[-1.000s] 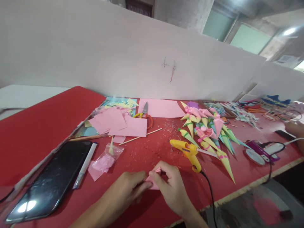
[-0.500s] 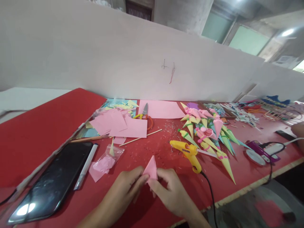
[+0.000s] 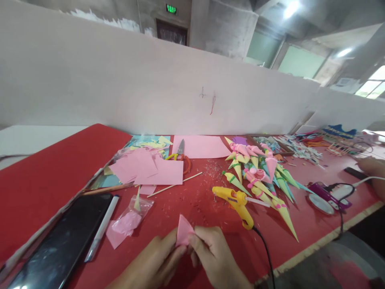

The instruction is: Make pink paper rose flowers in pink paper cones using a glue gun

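Observation:
Between both hands, low in the middle, is a small folded piece of pink paper [image 3: 184,231] with its point up. My left hand [image 3: 162,253] pinches its left side and lower edge. My right hand [image 3: 209,247] grips the lower right edge with thumb and fingers. A yellow glue gun [image 3: 236,200] lies just beyond my right hand, with a clear stick in its back. Left of my hands, a plastic bag [image 3: 132,214] with pink paper rests on the red table [image 3: 177,204].
Pink sheets [image 3: 144,166], scissors [image 3: 181,148] and a thin stick [image 3: 174,185] lie farther back. A heap of paper cones [image 3: 255,168] sits at right, near a purple device [image 3: 327,196]. A black phone [image 3: 66,237] and pen [image 3: 102,228] are at left. Another person's arm [image 3: 373,168] shows far right.
The view has tilted up slightly, so the table items appear lower. The pink paper has turned in my fingers, its tip now leaning left. Both hands still hold it.

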`<state>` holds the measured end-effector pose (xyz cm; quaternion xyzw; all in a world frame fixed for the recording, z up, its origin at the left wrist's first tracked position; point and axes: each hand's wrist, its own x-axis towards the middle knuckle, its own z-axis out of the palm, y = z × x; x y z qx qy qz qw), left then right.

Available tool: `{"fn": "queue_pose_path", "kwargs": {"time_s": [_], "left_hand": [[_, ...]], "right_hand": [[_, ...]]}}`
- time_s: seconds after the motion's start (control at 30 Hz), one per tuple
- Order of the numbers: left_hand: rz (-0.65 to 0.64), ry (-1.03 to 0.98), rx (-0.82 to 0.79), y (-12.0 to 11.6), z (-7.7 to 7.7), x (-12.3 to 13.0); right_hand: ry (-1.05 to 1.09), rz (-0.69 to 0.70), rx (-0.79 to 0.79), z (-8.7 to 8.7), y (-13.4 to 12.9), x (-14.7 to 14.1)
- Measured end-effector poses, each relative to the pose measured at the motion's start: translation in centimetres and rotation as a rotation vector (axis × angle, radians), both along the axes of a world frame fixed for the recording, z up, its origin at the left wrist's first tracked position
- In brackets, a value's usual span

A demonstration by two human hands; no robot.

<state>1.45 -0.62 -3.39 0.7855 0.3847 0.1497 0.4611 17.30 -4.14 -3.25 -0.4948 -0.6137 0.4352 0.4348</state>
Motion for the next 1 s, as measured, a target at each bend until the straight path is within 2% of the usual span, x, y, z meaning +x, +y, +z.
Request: {"fn": "queue_pose_path", "kwargs": {"time_s": [0.13,0.23,0.37,0.57,0.7,0.77,0.9,1.0], "left_hand": [[0.013,-0.012,-0.007,-0.4,0.4,0.2],[0.018,-0.010,-0.070,-0.5,0.6,0.4],[-0.018,-0.037,-0.117,-0.3,0.7,0.3],[-0.062,-0.060,-0.070,-0.8,1.6,-0.1],[0.066,-0.012,0.093,-0.9,2.6,-0.4],[0.068,0.006,0.097,-0.7,2.8,-0.4],[0.012,-0.027,-0.042,-0.4,2.0,-0.3],[0.072,0.027,0.028,-0.4,1.2,-0.5]], "right_hand": [[-0.095,-0.016,0.057,0.1,-0.1,0.1],[-0.160,-0.052,0.120,0.4,-0.2,0.3],[-0.116,-0.009,0.080,0.1,-0.1,0.5],[0.026,-0.103,0.020,0.1,0.2,1.2],[-0.025,-0.056,0.050,0.1,-0.1,1.1],[-0.024,-0.060,0.049,-0.1,-0.1,0.7],[-0.018,-0.039,0.040,-0.1,0.0,0.2],[-0.053,-0.043,0.054,0.3,0.2,0.2]]}}
